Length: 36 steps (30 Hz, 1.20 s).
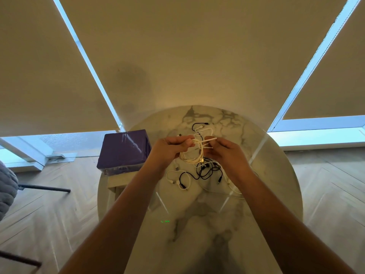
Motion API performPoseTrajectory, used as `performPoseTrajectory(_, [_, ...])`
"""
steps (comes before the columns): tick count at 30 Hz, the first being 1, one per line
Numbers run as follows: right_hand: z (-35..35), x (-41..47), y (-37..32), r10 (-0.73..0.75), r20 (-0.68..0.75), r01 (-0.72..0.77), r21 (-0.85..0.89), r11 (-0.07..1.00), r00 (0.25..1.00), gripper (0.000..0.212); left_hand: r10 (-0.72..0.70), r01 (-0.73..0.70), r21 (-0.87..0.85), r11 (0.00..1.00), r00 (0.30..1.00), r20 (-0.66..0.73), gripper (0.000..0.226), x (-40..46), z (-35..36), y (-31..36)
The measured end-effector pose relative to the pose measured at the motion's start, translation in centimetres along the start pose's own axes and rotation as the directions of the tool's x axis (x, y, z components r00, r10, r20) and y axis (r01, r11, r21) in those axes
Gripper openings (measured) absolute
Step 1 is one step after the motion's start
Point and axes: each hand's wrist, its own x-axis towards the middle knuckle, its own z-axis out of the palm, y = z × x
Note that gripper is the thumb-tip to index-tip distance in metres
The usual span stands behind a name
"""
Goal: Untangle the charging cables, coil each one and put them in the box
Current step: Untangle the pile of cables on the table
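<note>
Charging cables: a white cable (192, 155), partly coiled, hangs above the middle of the round marble tabletop (276, 175). My left hand (169, 148) grips the gathered loops; my right hand (223, 150) pinches the cable's free end. Black and white cables (205, 171) lie tangled on the tabletop beneath. The purple box (123, 149), lid on, sits at the left edge. To coil well, I should feed each turn evenly into the left hand, keep the loops one size, and lift clear of the tangle.
</note>
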Motion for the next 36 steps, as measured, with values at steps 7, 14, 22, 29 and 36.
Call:
performPoseTrajectory(7, [0.4, -0.1, -0.3, 0.154, 0.050, -0.157, 0.046, 0.987, 0.987, 0.022, 0.047, -0.046, 0.037, 0.998, 0.998, -0.039, 0.018, -0.1, 0.5, -0.4])
performPoseTrajectory(14, [0.6, 0.2, -0.2, 0.113, -0.059, -0.101, 0.172, 0.980, 0.992, 0.018, 0.032, -0.032, 0.033, 0.999, 0.999, -0.013, 0.018, -0.2, 0.7, -0.5])
performPoseTrajectory(22, [0.4, 0.0, -0.9, 0.110, 0.034, -0.115, 0.387, 0.915, 0.993, 0.022, -0.017, 0.016, 0.032, 0.999, 0.999, 0.027, 0.019, -0.4, 0.8, -0.1])
performPoseTrajectory(29, [0.5, -0.7, -1.0, 0.323, 0.168, -0.344, 0.110, 0.933, 0.931, 0.029, 0.042, -0.039, 0.046, 0.998, 0.997, -0.066, 0.016, -0.2, 0.8, -0.8])
performPoseTrajectory(36, [1.0, -1.7, -1.5, 0.203, 0.157, -0.162, -0.240, 0.957, 0.966, 0.034, 0.072, -0.070, 0.022, 0.997, 0.991, -0.115, 0.015, -0.2, 0.9, -1.0])
